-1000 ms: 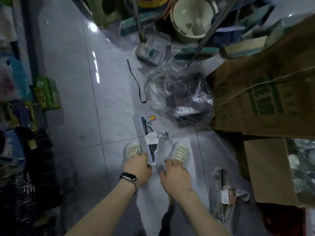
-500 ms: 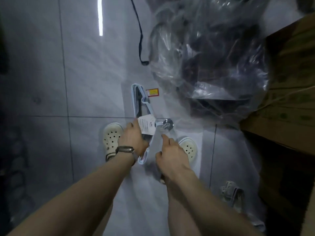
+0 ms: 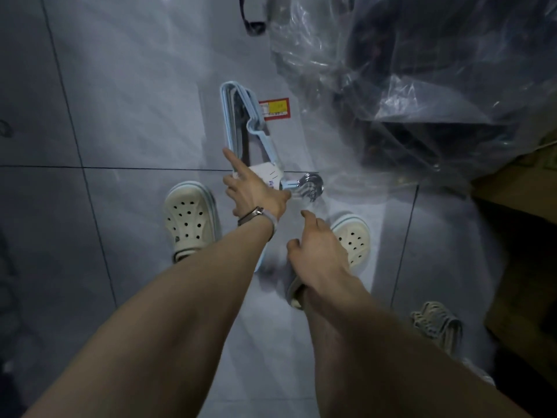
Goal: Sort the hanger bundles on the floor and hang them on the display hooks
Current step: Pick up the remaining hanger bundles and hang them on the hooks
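Where the left hand (image 3: 256, 191) crossed the hanger bundle (image 3: 238, 122), the bundle's middle was hidden; only its upper loop and a blurred lower tip beside the forearm showed. Print on the white tag (image 3: 268, 173) under the fingers was too small to read, as was the red-and-yellow label (image 3: 275, 108) just right of the bundle's upper end. Contents of the clear plastic bag (image 3: 391, 86), up and right of the bundle, were dark and indistinct. A black cord (image 3: 253, 25) above the bundle was cut off by the top edge. Bundle: several thin pale blue hangers stacked flush, chrome hooks (image 3: 310, 185) clustered at its right, over the grey tiled floor (image 3: 120, 116); whether it touched the floor could not be told. Cream clogs (image 3: 190, 218) lay to its lower left and lower right. Left hand held the bundle, thumb at the neck by the hooks, index finger straight, other fingers curled over the left edge. Right hand (image 3: 316, 248), below the hooks and apart from the bundle, was loosely spread, holding nothing.
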